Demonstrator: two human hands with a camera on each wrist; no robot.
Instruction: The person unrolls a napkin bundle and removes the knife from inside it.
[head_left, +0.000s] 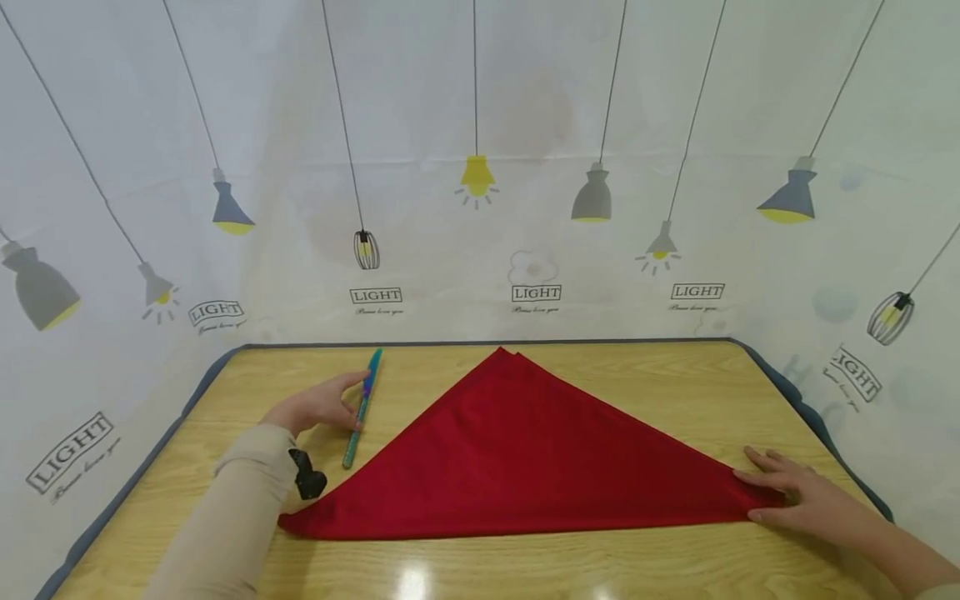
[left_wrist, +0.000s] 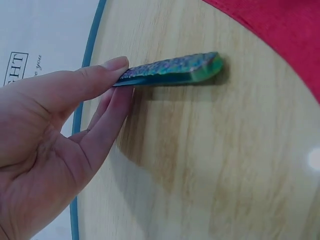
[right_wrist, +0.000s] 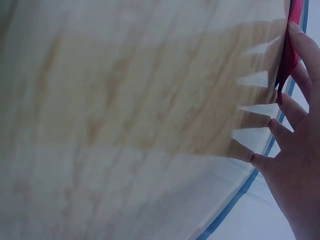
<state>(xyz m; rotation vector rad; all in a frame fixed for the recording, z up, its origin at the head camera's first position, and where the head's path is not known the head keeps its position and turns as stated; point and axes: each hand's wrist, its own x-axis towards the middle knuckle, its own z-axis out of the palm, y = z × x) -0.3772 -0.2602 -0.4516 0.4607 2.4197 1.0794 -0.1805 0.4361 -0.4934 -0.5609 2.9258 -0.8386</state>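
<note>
My left hand (head_left: 322,404) pinches a table knife (head_left: 350,450) with a shiny blue-purple blade and a textured, multicoloured handle. In the left wrist view the thumb lies on top of the knife (left_wrist: 170,70), with fingers beneath; the handle end points away over the table. A red cloth (head_left: 517,450), folded into a large triangle, lies with its peak toward the back and its long edge toward me. At its right corner rests my right hand (head_left: 817,500), fingers spread, thumb and forefinger on either side of the cloth. The right wrist view shows the narrow cloth corner (right_wrist: 289,57) between them.
The wood-grain table (head_left: 562,567) has a dark blue border. Pale sheeting (head_left: 442,225) printed with hanging lamps rises behind it and at both sides. A black strap piece (head_left: 307,475) sits at the left wrist, beside the cloth's left corner.
</note>
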